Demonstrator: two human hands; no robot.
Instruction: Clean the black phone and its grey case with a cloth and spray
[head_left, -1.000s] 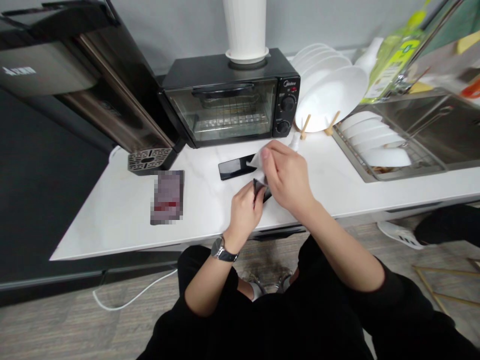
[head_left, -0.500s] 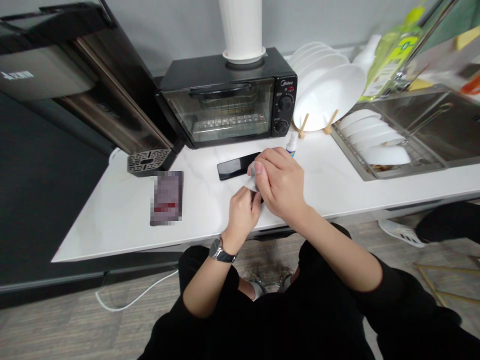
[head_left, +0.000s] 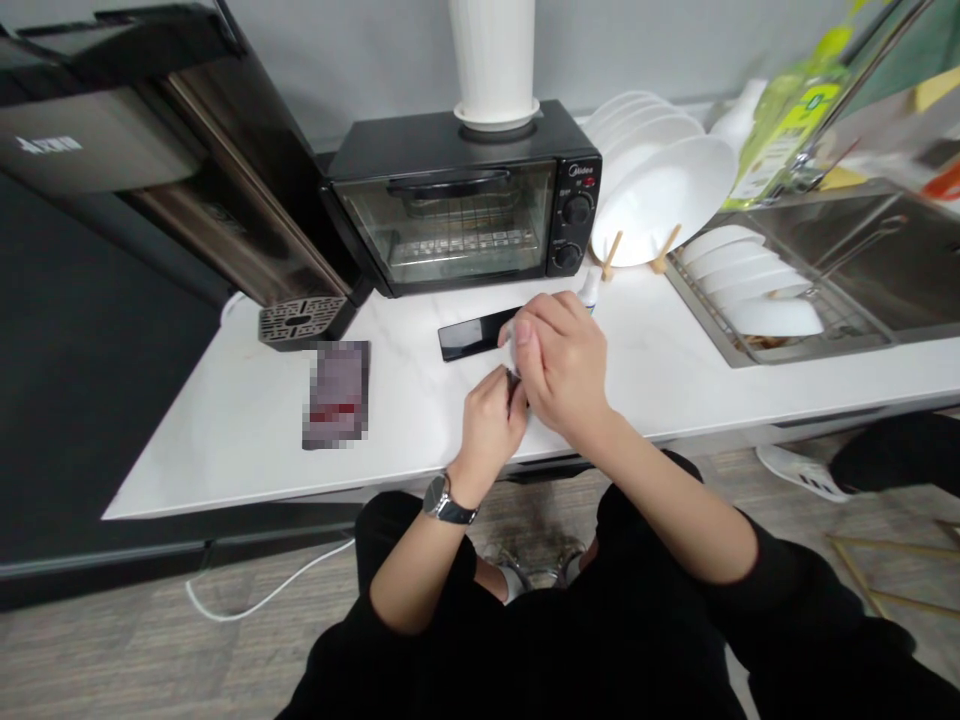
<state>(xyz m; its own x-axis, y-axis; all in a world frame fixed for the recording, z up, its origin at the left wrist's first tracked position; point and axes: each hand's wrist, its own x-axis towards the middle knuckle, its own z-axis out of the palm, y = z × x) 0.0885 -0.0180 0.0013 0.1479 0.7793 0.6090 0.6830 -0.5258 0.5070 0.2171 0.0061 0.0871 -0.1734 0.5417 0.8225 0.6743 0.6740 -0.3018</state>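
Note:
My left hand (head_left: 489, 428), with a wristwatch (head_left: 447, 500) on its wrist, is closed on a small dark object (head_left: 514, 385) just above the white counter (head_left: 420, 420). My right hand (head_left: 564, 365) curls over that object from the right and pinches a bit of white cloth or tissue (head_left: 510, 340) against it. Most of the dark object is hidden between the two hands. A black phone (head_left: 474, 334) lies flat on the counter just beyond my fingers.
A black toaster oven (head_left: 457, 215) with a white vase (head_left: 495, 60) on top stands behind. White plates (head_left: 660, 190) lean in a rack, more sit in the sink drainer (head_left: 750, 290). A small dropper bottle (head_left: 590, 285), a blurred card (head_left: 336, 392) and a drip tray (head_left: 296, 322) lie around.
My right hand has dropped from a raised position back onto the dark object, and the white cloth is now bunched under its fingers. My left hand has hardly moved.

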